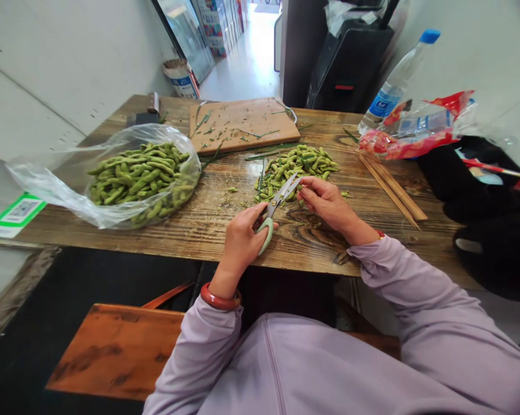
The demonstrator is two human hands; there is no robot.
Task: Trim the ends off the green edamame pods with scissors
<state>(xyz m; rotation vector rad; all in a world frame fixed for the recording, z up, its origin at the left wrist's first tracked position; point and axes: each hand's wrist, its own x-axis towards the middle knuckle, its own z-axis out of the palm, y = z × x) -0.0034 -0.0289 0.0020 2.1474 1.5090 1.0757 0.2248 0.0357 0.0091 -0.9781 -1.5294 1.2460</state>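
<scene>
It looked like a small eatery's prep corner. A wooden table [208, 222] bore a cutting board [242, 124], a heap of bean pods [305, 160] and bundled chopsticks [389, 187], with a code sticker [15, 213] beside it.

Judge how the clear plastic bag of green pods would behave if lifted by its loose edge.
The bag looks thin and crinkled, so probably floppy and sagging. It is heaped with pods, so likely hefty. Its mouth seems untied, so pods may spill onto the table.
</scene>
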